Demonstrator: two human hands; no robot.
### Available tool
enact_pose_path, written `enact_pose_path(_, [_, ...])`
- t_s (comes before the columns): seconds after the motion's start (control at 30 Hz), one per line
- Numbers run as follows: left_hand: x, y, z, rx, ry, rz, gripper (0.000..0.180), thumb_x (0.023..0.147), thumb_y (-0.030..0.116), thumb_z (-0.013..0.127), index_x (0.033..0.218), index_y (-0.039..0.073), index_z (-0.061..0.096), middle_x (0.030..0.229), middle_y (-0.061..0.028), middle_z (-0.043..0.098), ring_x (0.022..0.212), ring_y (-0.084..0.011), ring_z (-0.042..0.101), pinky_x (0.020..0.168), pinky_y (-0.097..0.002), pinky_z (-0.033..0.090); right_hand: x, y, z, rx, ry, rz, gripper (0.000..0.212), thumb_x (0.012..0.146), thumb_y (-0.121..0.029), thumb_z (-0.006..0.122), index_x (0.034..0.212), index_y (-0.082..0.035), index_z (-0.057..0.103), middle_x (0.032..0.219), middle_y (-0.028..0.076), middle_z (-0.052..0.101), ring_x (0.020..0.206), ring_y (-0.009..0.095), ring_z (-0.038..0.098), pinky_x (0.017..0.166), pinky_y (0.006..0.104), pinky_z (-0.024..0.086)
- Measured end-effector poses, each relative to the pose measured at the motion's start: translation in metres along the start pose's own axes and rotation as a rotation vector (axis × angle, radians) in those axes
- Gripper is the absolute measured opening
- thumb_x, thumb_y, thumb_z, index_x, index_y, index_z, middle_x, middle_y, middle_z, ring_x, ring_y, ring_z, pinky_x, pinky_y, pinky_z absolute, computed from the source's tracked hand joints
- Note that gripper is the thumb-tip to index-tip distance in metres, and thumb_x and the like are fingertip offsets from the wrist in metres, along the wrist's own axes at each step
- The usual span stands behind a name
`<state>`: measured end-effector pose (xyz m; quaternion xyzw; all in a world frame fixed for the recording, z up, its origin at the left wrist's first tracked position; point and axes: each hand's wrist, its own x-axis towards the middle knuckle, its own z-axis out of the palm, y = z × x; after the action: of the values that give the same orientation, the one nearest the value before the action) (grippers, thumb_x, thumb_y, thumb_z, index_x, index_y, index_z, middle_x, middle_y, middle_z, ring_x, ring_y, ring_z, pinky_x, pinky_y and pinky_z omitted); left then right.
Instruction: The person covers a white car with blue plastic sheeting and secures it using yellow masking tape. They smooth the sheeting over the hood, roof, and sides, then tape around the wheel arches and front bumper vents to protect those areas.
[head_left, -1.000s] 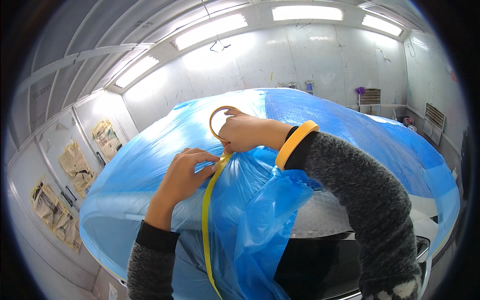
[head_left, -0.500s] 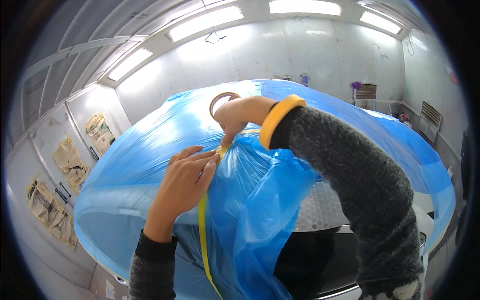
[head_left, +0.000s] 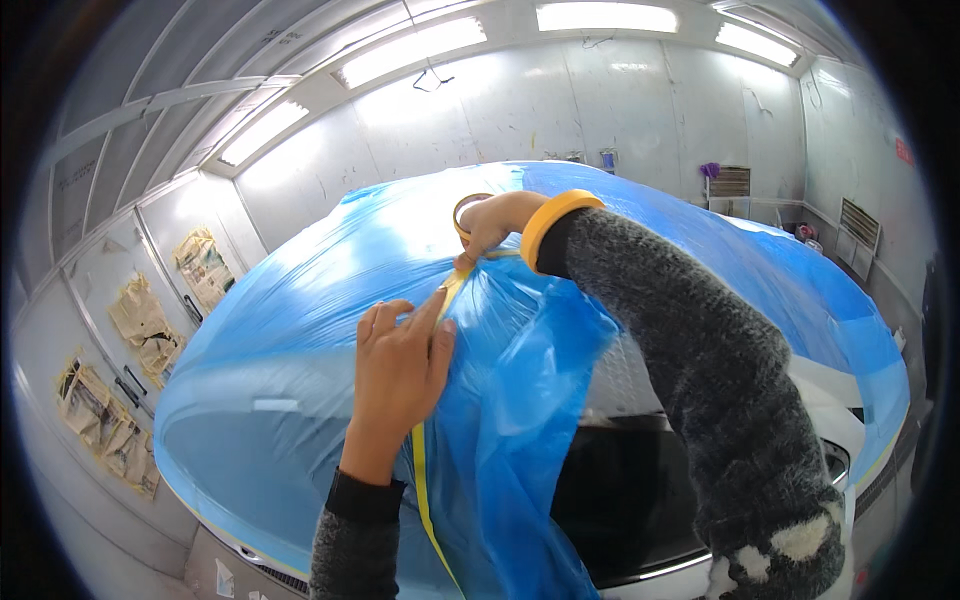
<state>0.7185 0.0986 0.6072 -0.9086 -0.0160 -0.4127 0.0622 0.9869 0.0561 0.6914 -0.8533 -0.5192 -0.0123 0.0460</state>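
Note:
Blue masking film [head_left: 280, 310] covers most of a white car [head_left: 832, 402] in front of me. My right hand [head_left: 497, 220] grips a roll of masking tape [head_left: 462, 208], its fingertips down at the yellow tape strip [head_left: 420, 475]. That strip runs along the film toward me. My left hand [head_left: 398, 365] lies on the film beside the strip, index finger stretched onto the tape and the other fingers partly bent. Around my right wrist sits a thick yellow ring [head_left: 536, 238], like another tape roll. Loose film [head_left: 530, 400] hangs in folds right of the strip.
Dark glass [head_left: 620, 500] and part of the car's body show uncovered at the lower right. Papered panels [head_left: 140, 320] line the left wall. Vent grilles [head_left: 730, 182] and a purple item [head_left: 710, 170] are by the far wall, under bright ceiling lights [head_left: 607, 17].
Both hands have shifted to the right. My left index finger now stretches along the tape, a little below the right hand. The tape roll has turned more edge-on.

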Motion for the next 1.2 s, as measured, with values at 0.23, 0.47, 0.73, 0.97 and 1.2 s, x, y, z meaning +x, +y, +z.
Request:
enact_pose_path(0.23, [-0.136,0.067,-0.001,-0.37,0.343,-0.184,0.071,0.104,0.048,0.055,0.153,-0.002,0.045,0.156,-0.0225,0.047,0.145,-0.0425,0.04,0.122,-0.0551,0.024,-0.075,0.013,0.01,-0.118,0.474,-0.302,0.041,0.093,-0.051,0.069,0.092,-0.01,0.073,0.089,0.011,0.074,0.097,0.029,0.071,0.123,0.057,0.015])
enact_pose_path(0.47, [-0.212,0.142,0.072,-0.185,0.304,-0.543,0.058,0.102,0.034,0.065,0.146,-0.002,0.053,0.157,-0.0235,0.046,0.153,-0.0441,0.031,0.124,-0.0601,0.018,-0.215,0.045,-0.025,-0.202,0.856,-0.265,0.032,0.097,-0.039,0.072,0.092,-0.008,0.072,0.095,0.012,0.074,0.101,0.03,0.067,0.123,0.0576,0.019])
enact_pose_path(0.73, [-0.189,0.232,0.063,-0.788,0.416,-0.671,0.027,0.107,0.016,0.059,0.125,0.0,0.071,0.114,-0.0149,0.075,0.1,-0.0228,0.071,0.087,-0.0316,0.054,-0.4,0.039,0.043,0.337,0.764,-0.396,0.015,0.098,-0.02,0.07,0.092,-0.008,0.065,0.079,0.005,0.065,0.085,0.02,0.062,0.117,0.0464,0.03])
enact_pose_path(0.97, [-0.175,0.311,0.016,-1.183,0.234,-0.734,0.03,0.11,0.024,0.056,0.115,-0.003,0.067,0.093,-0.0044,0.068,0.085,-0.0088,0.058,0.077,-0.0261,0.048,-0.511,-0.001,0.179,1.185,0.356,-0.162,0.034,0.11,-0.033,0.048,0.105,-0.003,0.064,0.096,0.008,0.072,0.095,0.02,0.069,0.111,0.0471,0.044])
enact_pose_path(1.2, [-0.17,0.37,-0.007,-1.318,0.278,-0.625,0.034,0.11,0.028,0.055,0.115,-0.003,0.069,0.09,-0.0137,0.072,0.077,-0.0184,0.066,0.073,-0.0311,0.052,-0.481,-0.03,0.24,1.848,0.218,0.173,0.046,0.109,-0.048,0.044,0.123,-0.007,0.059,0.118,0.01,0.066,0.108,0.021,0.065,0.096,0.038,0.053])
